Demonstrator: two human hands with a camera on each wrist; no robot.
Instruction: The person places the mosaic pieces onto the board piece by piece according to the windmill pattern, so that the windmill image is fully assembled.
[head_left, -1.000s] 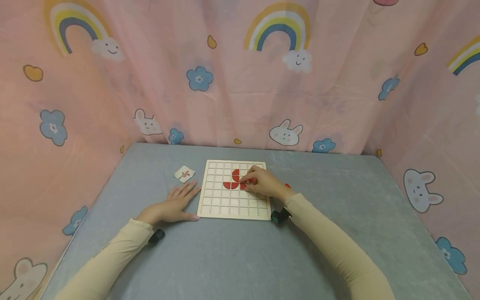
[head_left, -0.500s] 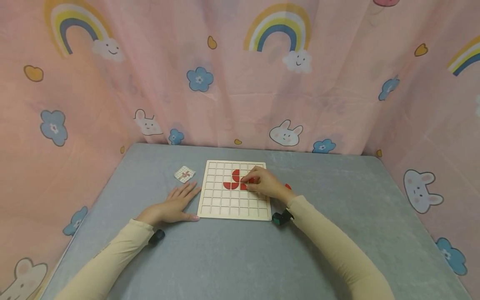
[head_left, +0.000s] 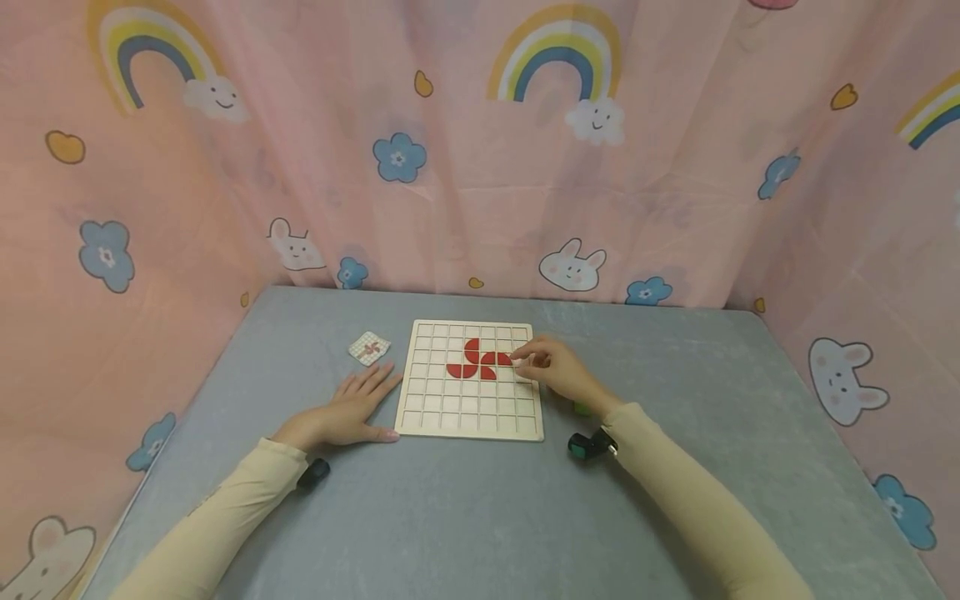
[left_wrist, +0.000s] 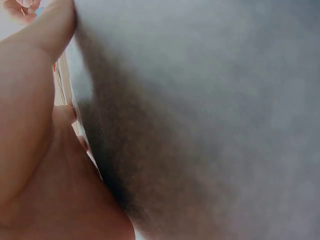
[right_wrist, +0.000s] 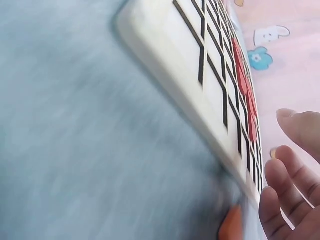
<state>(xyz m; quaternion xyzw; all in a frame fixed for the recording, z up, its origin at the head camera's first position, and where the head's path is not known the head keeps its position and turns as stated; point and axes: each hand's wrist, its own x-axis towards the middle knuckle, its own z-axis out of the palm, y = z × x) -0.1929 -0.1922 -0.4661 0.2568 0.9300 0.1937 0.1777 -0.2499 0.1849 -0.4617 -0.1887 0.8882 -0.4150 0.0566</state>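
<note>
A square wooden grid board [head_left: 450, 422] lies on the table. In its middle, several red pieces [head_left: 472, 357] with curved edges form a pinwheel shape. My left hand [head_left: 351, 406] lies spread on the table, its thumb and fingertips at the board's left edge. Over the right edge of the board is my right hand [head_left: 558, 371], with fingers loosely bent and nothing seen between them. In the right wrist view, the thumb and fingers of the right hand [right_wrist: 295, 190] stand apart, and the red pieces [right_wrist: 245, 85] show beyond on the grid.
A small card [head_left: 369, 348] printed with a red pinwheel on a grid lies left of the board. A green piece [head_left: 582, 408] shows partly beneath the right wrist. In the right wrist view, an orange piece [right_wrist: 231, 225] lies beside the board. A patterned curtain [head_left: 480, 208] surrounds the table.
My right hand has let go of the red pieces and moved right to the board's edge. A red piece right of the board is now hidden, and a green one shows. The left hand stays put.
</note>
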